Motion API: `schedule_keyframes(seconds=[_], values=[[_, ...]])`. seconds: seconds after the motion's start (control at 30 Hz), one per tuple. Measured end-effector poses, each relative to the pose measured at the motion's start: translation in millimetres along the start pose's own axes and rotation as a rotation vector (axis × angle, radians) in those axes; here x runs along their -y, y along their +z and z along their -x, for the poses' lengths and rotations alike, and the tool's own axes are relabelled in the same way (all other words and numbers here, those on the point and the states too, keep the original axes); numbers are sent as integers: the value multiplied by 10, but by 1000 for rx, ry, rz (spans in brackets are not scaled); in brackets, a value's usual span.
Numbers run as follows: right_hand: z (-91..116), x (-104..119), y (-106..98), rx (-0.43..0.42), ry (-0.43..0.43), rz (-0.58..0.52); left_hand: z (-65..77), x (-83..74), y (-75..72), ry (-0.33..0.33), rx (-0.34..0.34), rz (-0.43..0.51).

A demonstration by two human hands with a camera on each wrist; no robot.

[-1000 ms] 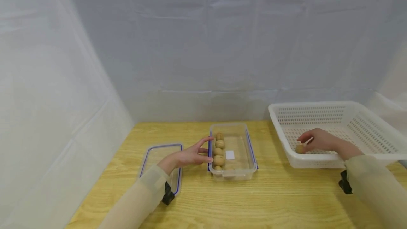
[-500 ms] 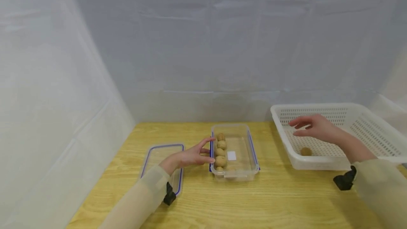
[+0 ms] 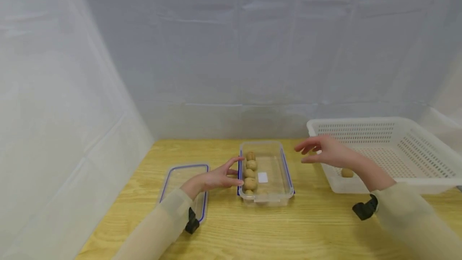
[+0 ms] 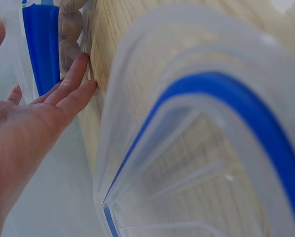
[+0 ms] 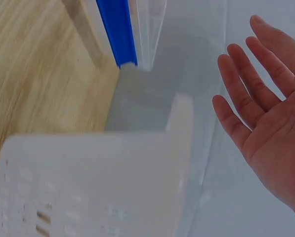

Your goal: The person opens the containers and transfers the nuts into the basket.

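A clear plastic food container (image 3: 270,159) with blue edging stands at the middle of the table. Several round tan walnuts (image 3: 250,183) line its left side. My left hand (image 3: 213,177) touches that left wall with extended fingers; the left wrist view shows its fingertips (image 4: 80,64) beside the blue side clip (image 4: 42,49). Raised above the left rim of a white plastic basket (image 3: 382,183), my right hand (image 3: 330,151) holds nothing, its fingers loosely spread. One walnut (image 3: 347,173) lies in the basket's near left corner, partly behind the right forearm.
A clear lid (image 3: 184,171) with a blue seal lies left of the container, partly under the left forearm. White sheeting (image 3: 231,71) encloses the wooden table (image 3: 252,232) at the back and left. Bare wood lies between container and basket.
My right hand has let go of the walnut in the basket, risen, and moved left past the basket's rim. The left hand stays at the container's side.
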State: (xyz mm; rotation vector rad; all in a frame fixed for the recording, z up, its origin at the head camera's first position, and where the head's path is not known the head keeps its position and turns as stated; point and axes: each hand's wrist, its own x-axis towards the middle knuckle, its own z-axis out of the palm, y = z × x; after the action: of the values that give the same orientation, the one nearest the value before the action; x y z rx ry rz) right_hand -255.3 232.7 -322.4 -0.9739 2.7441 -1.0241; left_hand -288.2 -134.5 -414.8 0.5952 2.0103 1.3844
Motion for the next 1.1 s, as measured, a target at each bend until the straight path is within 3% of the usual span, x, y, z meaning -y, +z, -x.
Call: schedule_keyframes(seconds=[0.27, 0.5, 0.77, 1.1], values=[[-191, 50, 316, 83, -40, -85, -2, 3, 5, -5, -10, -8], [-332, 65, 602, 134, -131, -42, -3, -2, 1, -9, -9, -4], [-496, 105, 862, 245, -51, -81, -20, 6, 1, -16, -15, -15], [-609, 71, 1075, 322, -99, -136, -28, 27, 1, -18, -17, 11]])
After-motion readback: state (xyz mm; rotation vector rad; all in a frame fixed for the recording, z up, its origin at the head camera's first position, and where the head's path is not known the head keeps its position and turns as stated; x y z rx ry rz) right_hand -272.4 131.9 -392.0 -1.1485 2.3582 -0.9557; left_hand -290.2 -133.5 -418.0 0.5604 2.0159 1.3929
